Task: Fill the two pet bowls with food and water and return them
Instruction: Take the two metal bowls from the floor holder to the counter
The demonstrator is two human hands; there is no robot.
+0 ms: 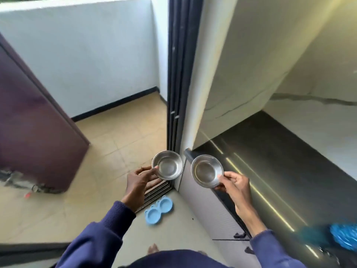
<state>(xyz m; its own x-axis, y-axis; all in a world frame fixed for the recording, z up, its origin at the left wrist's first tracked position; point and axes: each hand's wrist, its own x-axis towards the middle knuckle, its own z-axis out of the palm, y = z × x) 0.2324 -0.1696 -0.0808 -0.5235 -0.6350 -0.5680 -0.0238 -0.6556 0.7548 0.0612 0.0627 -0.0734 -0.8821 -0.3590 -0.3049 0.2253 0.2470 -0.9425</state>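
I hold two empty steel pet bowls in front of me at waist height. My left hand (140, 179) pinches the rim of the left steel bowl (167, 165), which stays level. The right steel bowl (206, 170) tilts toward me, gripped at its near rim by my right hand (234, 185). On the floor below, a light blue double-bowl stand (159, 209) lies with both round holes bare, next to the sliding door track (154, 192).
A dark counter (280, 161) with a shiny top runs along my right, beside a white wall corner (190, 93). A maroon door (34, 122) stands open at left, leading onto a tiled balcony. A blue object (343, 236) sits at the counter's near end.
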